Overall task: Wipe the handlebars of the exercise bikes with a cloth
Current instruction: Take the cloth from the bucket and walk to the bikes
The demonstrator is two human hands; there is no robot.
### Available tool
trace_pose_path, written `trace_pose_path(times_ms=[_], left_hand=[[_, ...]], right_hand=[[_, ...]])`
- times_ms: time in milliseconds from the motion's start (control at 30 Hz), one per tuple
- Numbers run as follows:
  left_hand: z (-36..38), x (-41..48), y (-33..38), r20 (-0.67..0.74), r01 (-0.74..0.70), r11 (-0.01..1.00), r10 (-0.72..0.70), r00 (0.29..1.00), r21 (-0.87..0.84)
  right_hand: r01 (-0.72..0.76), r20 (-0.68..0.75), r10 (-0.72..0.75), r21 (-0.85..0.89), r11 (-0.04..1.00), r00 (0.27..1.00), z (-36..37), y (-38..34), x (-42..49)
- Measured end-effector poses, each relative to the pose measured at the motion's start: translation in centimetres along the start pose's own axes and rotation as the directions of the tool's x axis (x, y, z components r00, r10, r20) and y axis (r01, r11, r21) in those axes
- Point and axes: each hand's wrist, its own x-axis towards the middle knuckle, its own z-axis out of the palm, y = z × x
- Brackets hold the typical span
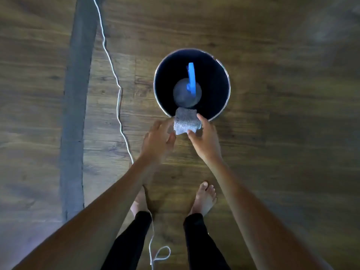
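- Cloth (187,122), small and grey, over near rim of bucket (155,90), pinched between thumb and fingers of right hand (204,140).
- Left hand (157,140) at cloth's left edge, fingers curled, blurred; hold on cloth impossible to tell.
- Deep in bucket: blue handle (191,78) over pale round shape, hard to identify.
- White cord (116,80) across wood floor (282,133), left of bucket; bare feet (204,199) below hands.

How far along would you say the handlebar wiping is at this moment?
Barely begun, I think. Done: nothing visible; no bike or handlebar is in view. In hand: the left hand and right hand hold a grey cloth over the near rim of a dark bucket with a blue-handled item inside. Left: apparently all the wiping itself.
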Motion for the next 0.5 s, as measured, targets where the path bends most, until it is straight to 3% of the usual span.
trace_pose_path(times_ms=[167,367,500], left_hand=[[2.2,2.2,-1.7,-0.031,-0.062,0.993,0.059,0.998,-0.097],[3.1,1.6,0.7,-0.164,-0.052,0.977,0.018,0.986,-0.209],[0.5,-0.7,2.8,-0.108,-0.085,0.977,0.065,0.992,-0.193]], right_hand=[[0.061,-0.092,-0.049,0.136,0.989,0.995,1.6,0.6,1.0],[0.069,-0.169,-0.036,0.191,0.979,0.985,0.9,-0.5,-0.4],[0.084,-0.135,-0.055,0.226,0.97,0.989,-1.8,-2.5,-2.7]])
